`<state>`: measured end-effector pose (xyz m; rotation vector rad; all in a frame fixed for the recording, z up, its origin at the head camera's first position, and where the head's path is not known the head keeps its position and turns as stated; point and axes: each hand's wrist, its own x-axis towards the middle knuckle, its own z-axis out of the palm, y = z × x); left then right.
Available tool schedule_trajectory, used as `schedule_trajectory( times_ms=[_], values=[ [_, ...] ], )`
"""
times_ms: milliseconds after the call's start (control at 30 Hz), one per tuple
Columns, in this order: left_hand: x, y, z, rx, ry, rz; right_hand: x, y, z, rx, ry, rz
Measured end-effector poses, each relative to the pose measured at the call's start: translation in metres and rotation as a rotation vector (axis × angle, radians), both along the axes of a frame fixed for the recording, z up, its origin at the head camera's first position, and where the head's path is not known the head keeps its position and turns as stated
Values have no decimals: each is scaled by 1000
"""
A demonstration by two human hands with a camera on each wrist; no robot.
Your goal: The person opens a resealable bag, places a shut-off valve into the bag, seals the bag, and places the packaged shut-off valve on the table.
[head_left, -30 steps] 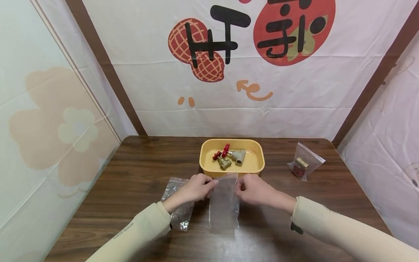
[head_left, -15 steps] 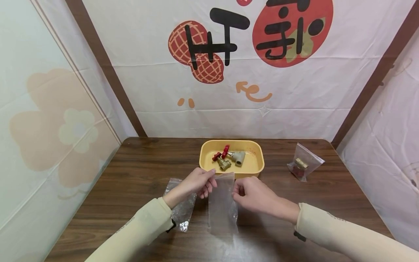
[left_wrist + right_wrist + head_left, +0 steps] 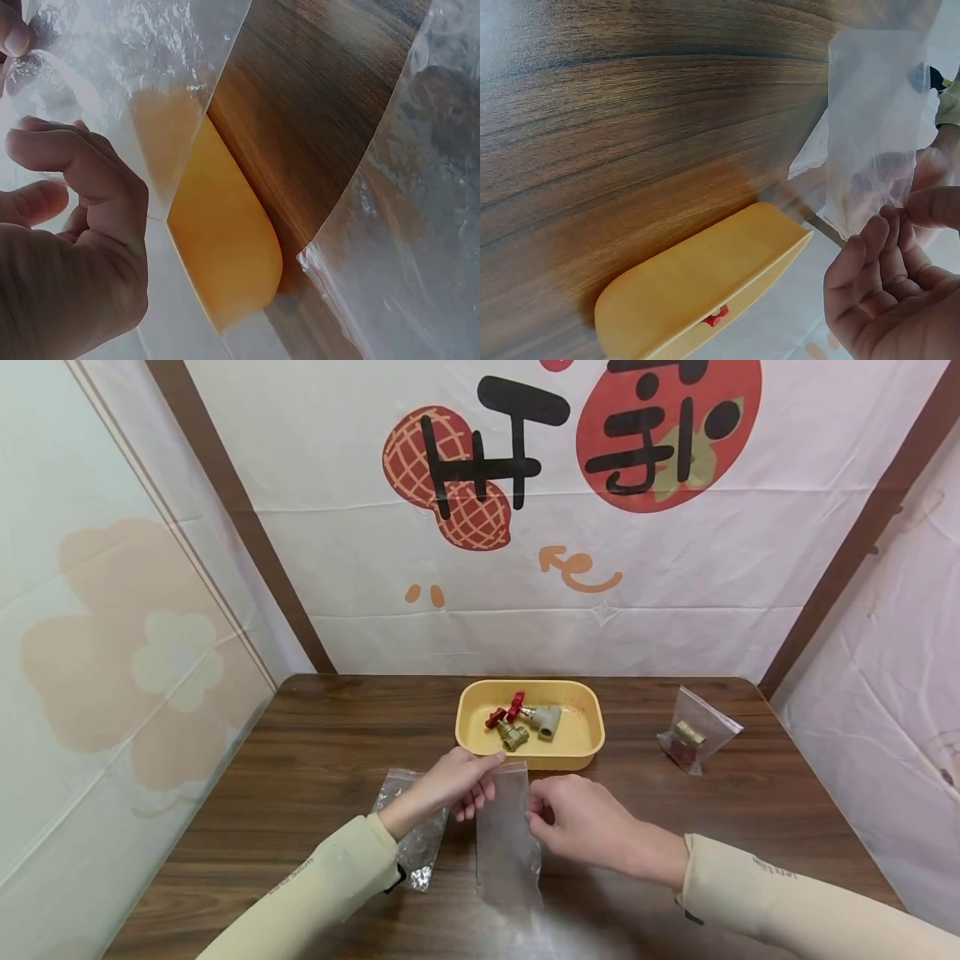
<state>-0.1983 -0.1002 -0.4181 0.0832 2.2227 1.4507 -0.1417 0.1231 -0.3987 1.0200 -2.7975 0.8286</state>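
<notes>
A clear zip-lock bag (image 3: 504,860) hangs upright between my hands, just in front of the yellow tray (image 3: 581,761). My left hand (image 3: 453,783) pinches its top left corner, thumb laid along the mouth and the other fingers curled beneath. At the right edge, a little below the top, my right hand (image 3: 581,820) pinches the film between thumb and index finger (image 3: 891,217). Through the bag (image 3: 161,52), part of the tray shows in the left wrist view. No item is visible inside it.
In the tray lie a brass valve (image 3: 513,737) with a red handle and a grey plastic valve (image 3: 548,723). Another clear bag (image 3: 422,852) lies flat under my left forearm. A bagged brass valve (image 3: 690,735) sits at the back right.
My right hand has slid slightly left and down with the bag's edge. The left thumb has stretched out further over the mouth, and the bag's top is narrower in view.
</notes>
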Motion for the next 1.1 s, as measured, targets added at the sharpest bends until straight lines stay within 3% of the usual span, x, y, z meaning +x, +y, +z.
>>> schedule_trajectory(
  times_ms=[167,400,500,600,733,833,1000,1100],
  values=[
    [0,0,4,-23,18,-11,3,-1,0,10,48,29],
    [0,-3,11,-42,94,-49,6,0,1,27,20,55],
    [2,-3,15,-37,146,-50,4,2,1,-4,-56,109],
    [4,-2,19,-45,202,-57,-1,3,2,-100,-164,168],
    [8,0,24,-63,277,-90,-11,3,4,-268,-331,147],
    [11,2,28,-81,395,-127,-18,2,6,-356,-451,67],
    [16,8,29,-142,685,-186,-29,0,7,-442,-555,4],
    [19,11,30,-153,760,-234,-34,-3,6,-490,-598,-3]
  ],
)
